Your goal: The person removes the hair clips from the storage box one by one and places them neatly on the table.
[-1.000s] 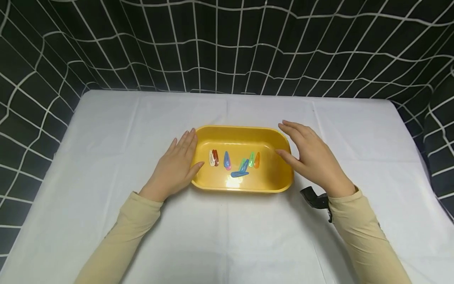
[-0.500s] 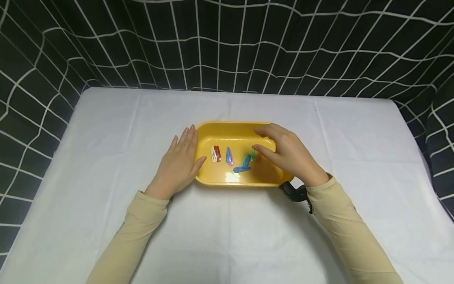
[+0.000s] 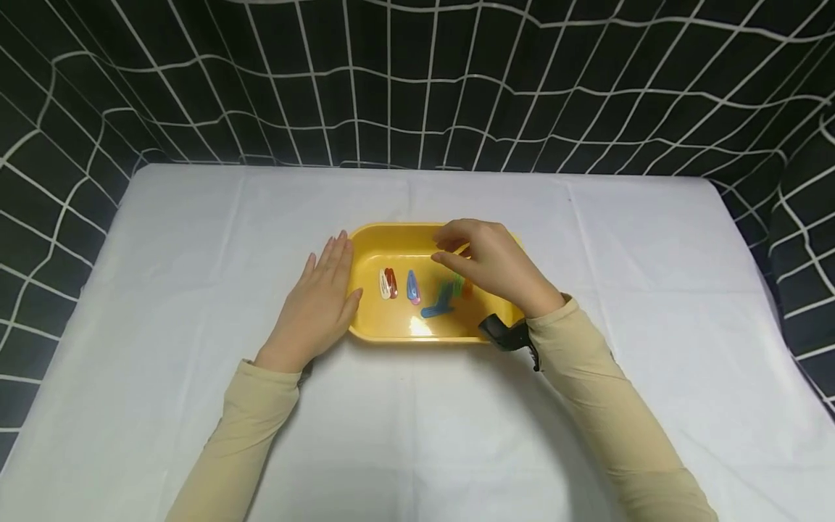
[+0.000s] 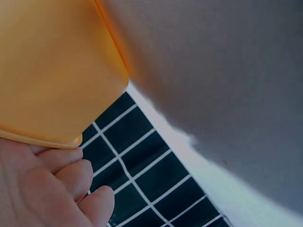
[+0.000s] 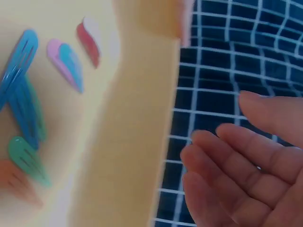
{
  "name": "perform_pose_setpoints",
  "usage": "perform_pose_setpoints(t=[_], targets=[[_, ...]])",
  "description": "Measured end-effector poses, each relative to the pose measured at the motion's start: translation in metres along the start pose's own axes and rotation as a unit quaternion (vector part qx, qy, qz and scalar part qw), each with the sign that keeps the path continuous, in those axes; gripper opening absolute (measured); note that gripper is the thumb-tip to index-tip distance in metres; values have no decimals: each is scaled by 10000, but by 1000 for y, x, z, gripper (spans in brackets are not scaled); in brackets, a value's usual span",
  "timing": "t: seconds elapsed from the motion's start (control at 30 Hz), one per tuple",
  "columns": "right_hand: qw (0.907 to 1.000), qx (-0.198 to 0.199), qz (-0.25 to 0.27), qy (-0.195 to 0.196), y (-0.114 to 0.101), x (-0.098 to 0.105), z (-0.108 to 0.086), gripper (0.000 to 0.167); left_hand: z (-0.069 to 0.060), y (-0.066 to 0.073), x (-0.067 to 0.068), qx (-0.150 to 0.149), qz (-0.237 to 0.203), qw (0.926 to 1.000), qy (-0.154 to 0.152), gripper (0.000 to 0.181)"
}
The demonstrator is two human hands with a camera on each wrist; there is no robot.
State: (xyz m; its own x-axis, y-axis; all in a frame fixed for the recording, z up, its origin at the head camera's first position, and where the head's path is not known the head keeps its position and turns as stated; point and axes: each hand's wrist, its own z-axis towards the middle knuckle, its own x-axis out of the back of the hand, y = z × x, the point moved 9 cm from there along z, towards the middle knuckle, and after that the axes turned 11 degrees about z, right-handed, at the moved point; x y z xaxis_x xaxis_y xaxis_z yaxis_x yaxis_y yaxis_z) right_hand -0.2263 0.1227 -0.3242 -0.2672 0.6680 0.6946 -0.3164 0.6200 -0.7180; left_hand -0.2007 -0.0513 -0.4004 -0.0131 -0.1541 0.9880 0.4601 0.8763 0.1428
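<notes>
While the left hand [image 3: 309, 310] rests with fingers straight against the left end of a yellow plastic tray [image 3: 378, 319], the right hand [image 3: 499, 264] hovers above its right half, fingers loosely bent and grasping nothing. Inside lie snap hair clips [image 3: 430, 312]: a white clip [image 3: 383, 284] touching a red clip [image 3: 391, 281], a blue clip [image 3: 412, 285] over a pink clip [image 3: 416, 301], and, farther right, crossed blue clips [image 5: 16, 71], a green clip [image 5: 28, 160] and an orange clip [image 5: 18, 182]. White cloth [image 3: 391, 435] covers the desk.
</notes>
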Motion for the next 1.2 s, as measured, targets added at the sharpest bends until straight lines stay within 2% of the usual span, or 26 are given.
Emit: perform_pose_setpoints(t=[0.13, 0.23, 0.37, 0.5, 0.63, 0.93, 1.2], targets=[[9983, -369, 153, -427, 17, -15, 12, 20, -1, 1, -2, -41, -66, 10000, 20, 65], [9940, -594, 561, -733, 31, -26, 19, 14, -1, 2, -1, -73, -89, 9999, 64, 64], [9836, -868, 1183, -1045, 46, -41, 28, 10, -1, 2, 1, -60, -79, 9999, 86, 64], [9705, -1402, 1494, -1271, 62, -53, 31, 10, 0, 2, 1, -76, -89, 9999, 50, 65], [9651, -1753, 1342, -1409, 68, -61, 34, 13, 0, 1, 1, -58, -78, 10000, 14, 65], [9551, -2034, 1504, -1540, 78, -78, 41, 16, -1, -2, -2, -23, -85, 10000, 18, 65], [9684, -1688, 842, -1629, 75, -80, 45, 28, -1, -3, -1, -29, -24, 10000, -40, 64]])
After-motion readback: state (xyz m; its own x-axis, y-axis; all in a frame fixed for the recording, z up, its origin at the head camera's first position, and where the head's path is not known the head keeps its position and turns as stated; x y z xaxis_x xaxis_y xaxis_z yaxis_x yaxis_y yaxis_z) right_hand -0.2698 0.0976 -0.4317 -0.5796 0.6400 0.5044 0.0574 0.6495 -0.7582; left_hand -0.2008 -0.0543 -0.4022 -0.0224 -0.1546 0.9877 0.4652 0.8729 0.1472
